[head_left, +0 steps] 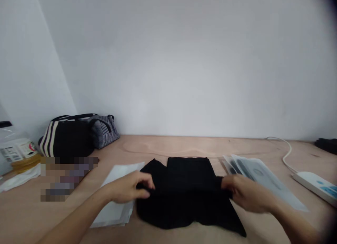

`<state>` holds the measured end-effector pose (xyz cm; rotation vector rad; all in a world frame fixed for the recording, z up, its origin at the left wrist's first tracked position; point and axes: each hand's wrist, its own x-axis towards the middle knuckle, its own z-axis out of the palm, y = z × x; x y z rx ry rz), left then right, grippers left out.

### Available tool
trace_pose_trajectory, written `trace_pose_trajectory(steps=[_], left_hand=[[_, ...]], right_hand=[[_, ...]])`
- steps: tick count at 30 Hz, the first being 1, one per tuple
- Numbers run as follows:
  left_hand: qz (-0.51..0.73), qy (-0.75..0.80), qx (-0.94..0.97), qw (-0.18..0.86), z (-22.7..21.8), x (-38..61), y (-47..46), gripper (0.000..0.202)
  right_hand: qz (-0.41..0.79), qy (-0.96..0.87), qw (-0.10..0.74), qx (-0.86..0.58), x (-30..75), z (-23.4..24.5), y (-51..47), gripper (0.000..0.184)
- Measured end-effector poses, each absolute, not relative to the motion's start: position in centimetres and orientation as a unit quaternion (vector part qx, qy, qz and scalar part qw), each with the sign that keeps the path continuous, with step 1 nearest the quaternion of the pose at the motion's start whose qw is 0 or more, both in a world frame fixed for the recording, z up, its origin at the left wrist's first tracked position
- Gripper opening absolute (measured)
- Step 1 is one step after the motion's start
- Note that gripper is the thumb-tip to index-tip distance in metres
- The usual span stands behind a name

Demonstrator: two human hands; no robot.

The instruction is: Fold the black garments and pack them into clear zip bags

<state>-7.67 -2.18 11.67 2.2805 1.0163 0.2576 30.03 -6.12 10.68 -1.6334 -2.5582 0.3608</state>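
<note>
A black garment (184,191) lies flat on the wooden table (163,147), partly folded, in front of me. My left hand (130,188) pinches the garment's left edge with closed fingers. My right hand (244,193) grips its right edge, fingers curled into the cloth. Both forearms reach in from the bottom of the view.
A white plastic bag (116,198) lies under my left wrist. Clear packets (260,177) lie fanned at the right. A white power strip (316,184) with its cable sits far right. A striped bag (76,135) and a jar (19,151) stand at the back left, against the white wall.
</note>
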Motion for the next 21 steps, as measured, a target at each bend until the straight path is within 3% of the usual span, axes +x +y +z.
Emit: trace_pose_trajectory(steps=[2,4,7,10,12,15,21], left_hand=[[0.045,0.357,0.87,0.338,11.9,-7.6,-3.7,0.015],[0.076,0.367,0.876,0.303,11.2,-6.7,-4.4,0.017],[0.171,0.455,0.86,0.157,8.6,-4.4,-4.6,0.031],[0.131,0.528,0.838,0.044,5.3,-2.4,-4.5,0.05],[0.089,0.552,0.828,0.028,3.6,-1.8,-4.6,0.058],[0.067,0.559,0.826,0.034,2.5,-1.7,-4.8,0.06],[0.073,0.556,0.827,0.037,2.4,-2.0,-4.9,0.06]], right_hand=[[0.202,-0.817,-0.018,-0.54,29.8,11.0,-8.0,0.029],[0.243,-0.809,-0.019,-0.535,28.5,11.1,-8.4,0.031],[0.195,-0.829,0.095,-0.515,25.6,9.9,-6.8,0.021],[0.104,-0.842,0.156,-0.506,23.2,6.8,-5.1,0.044],[0.081,-0.837,0.144,-0.522,22.4,4.4,-4.8,0.054],[0.06,-0.834,0.118,-0.535,22.2,1.8,-5.1,0.054],[-0.012,-0.815,0.11,-0.569,23.6,3.6,-3.6,0.048]])
